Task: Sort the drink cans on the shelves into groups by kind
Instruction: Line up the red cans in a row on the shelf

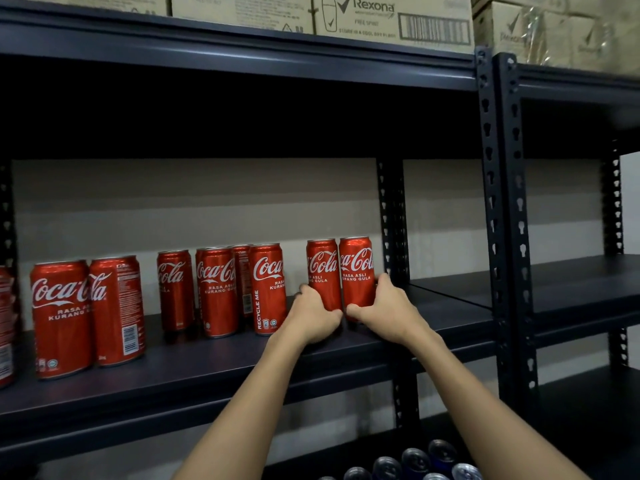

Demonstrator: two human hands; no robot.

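Dark cans (415,462) with silver tops are seen nearest, at six o'clock on the shelf below, still apart from the red ones; their kind cannot be told; above them, two red cola cans (339,275) are held upright and touching on the dark shelf (207,375), the left hand (313,318) wrapped around one and the right hand (384,308) around the other, both closed on their loads; at nine o'clock a cluster of five matching cans (221,289) is already gathered, with another pair (86,313) beyond at the left edge; the grouping is judged partly done, gaps remaining between clusters; cardboard boxes (391,19) are stacked at twelve o'clock.
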